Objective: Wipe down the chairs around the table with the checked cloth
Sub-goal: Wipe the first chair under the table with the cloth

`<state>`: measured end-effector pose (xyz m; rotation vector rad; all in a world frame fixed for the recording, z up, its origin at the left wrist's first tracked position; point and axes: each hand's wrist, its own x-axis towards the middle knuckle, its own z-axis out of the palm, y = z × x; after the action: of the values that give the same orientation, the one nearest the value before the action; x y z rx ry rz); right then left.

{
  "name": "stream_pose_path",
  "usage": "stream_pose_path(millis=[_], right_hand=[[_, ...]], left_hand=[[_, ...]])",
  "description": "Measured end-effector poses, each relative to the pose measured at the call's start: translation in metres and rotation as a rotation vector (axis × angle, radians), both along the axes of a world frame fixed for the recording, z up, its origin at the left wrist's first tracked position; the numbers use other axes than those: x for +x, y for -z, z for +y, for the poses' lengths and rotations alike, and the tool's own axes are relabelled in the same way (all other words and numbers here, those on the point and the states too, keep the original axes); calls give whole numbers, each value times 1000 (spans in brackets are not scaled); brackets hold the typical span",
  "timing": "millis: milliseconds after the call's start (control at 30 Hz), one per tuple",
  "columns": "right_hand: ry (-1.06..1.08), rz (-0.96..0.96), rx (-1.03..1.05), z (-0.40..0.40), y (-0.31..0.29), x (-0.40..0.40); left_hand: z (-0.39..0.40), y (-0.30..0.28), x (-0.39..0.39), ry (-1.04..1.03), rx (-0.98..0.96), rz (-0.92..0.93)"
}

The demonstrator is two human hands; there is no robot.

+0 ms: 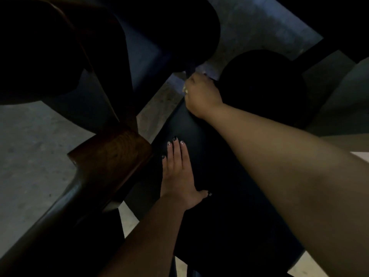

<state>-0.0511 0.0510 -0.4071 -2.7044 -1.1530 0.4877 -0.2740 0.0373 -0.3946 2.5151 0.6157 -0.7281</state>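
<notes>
The left hand [177,176] rests flat, bracing the dark chair seat [219,176], while the right hand [201,94] grips something pale, probably the cloth, at its far edge.

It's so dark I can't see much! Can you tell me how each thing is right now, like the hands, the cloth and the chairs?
Left hand: flat, fingers straight, resting on the black seat.
Right hand: curled at the seat's far edge, gripping something pale, probably the cloth.
Cloth: almost hidden in the right hand; pattern cannot be told.
Black seat: upright, both hands on it.
Wooden chair: standing close on the left, untouched.
</notes>
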Motion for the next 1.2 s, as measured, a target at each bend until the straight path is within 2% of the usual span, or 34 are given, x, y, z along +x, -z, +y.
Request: stream_pose_path(millis=[100,200,333,433,500,600,667,733,800,900,1000,1200], right_hand=[[-303,142,-97,21,-10,-25],[-491,281,-258,46,-14,-64],[-728,405,-324,58,-7,-107],[-784,363,-289,55,-8,-108],[-702,295,-264,49,-9,-87],[-507,92,-141,33,-7,-41],[-273,12,-37,16,-6,-12],[12,1,87,-5,-4,11],[206,31,186,-24,-2,21],[155,127,215,-41,0,16],[63,114,195,-48,4,6],[-17,28,88,-57,9,-18]], left_hand=[[-6,-3,-18,-176,6,-66],[-19,-7,-35,-411,-4,-34],[-23,-6,-37,-440,-21,11],[-23,-9,-34,-430,-16,27],[-22,-11,-32,-391,-12,27],[-21,-14,-23,-258,-4,31],[-20,-18,-11,-178,16,71],[-20,-24,6,-142,31,100],[-16,-30,25,-112,28,80],[-5,-33,60,31,67,55],[17,-29,87,169,125,126],[34,-19,90,160,72,193]])
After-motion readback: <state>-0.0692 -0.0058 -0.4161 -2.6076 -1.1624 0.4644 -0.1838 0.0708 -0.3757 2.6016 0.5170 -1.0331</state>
